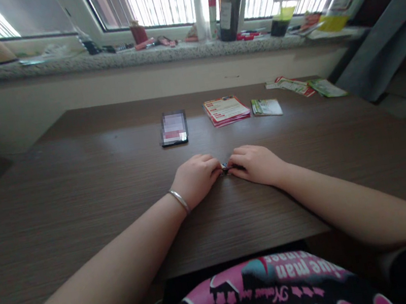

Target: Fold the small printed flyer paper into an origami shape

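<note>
My left hand (199,175), with a silver bangle on its wrist, rests on the brown table, its fingers pinched together. Facing it from the right, my right hand (253,164) has its fingers closed the same way. Between the two sets of fingertips is a small dark and pale item (225,169), held from both sides close to the tabletop. Most of it is hidden by the fingers, so its kind cannot be made out. Beyond my left hand lies a phone (173,128) with a blurred screen.
Past my right hand are a stack of printed cards (226,109) and a smaller pile (267,107). Coloured packets (295,86) lie at the table's back right. Several bottles, including a dark one (230,11), stand on the stone windowsill (172,54).
</note>
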The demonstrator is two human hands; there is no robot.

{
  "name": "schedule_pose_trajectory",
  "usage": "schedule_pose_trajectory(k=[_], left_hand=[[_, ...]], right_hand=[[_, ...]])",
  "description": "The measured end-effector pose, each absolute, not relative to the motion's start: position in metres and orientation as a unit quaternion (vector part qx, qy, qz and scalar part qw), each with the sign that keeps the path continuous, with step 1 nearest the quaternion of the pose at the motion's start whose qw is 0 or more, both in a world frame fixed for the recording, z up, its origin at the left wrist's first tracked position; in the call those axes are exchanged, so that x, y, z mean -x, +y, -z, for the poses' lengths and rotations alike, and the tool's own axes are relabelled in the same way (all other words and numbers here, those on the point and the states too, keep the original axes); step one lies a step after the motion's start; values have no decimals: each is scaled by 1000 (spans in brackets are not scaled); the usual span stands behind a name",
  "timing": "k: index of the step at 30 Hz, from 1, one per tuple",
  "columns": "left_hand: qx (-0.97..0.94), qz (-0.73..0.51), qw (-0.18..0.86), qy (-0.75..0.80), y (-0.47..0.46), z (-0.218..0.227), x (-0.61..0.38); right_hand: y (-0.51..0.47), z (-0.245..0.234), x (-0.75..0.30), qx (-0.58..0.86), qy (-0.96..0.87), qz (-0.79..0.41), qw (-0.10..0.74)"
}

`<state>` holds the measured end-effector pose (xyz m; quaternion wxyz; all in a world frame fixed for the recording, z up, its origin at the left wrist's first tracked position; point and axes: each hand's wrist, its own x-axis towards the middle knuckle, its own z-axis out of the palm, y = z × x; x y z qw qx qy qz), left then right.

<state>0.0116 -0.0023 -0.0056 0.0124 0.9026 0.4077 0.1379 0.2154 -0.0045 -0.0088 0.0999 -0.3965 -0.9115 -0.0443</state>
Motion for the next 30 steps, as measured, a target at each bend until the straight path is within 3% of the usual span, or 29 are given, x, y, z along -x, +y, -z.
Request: schedule_pose_trajectory(k=[21,30], left_hand=[[-900,-89,-21,425,-1,0,-3],[-866,-176,118,453,5,5,-2]], right_hand=[[-3,11,-216,394,-911,84,94],[-3,12,-215,428,-886,-3,175]])
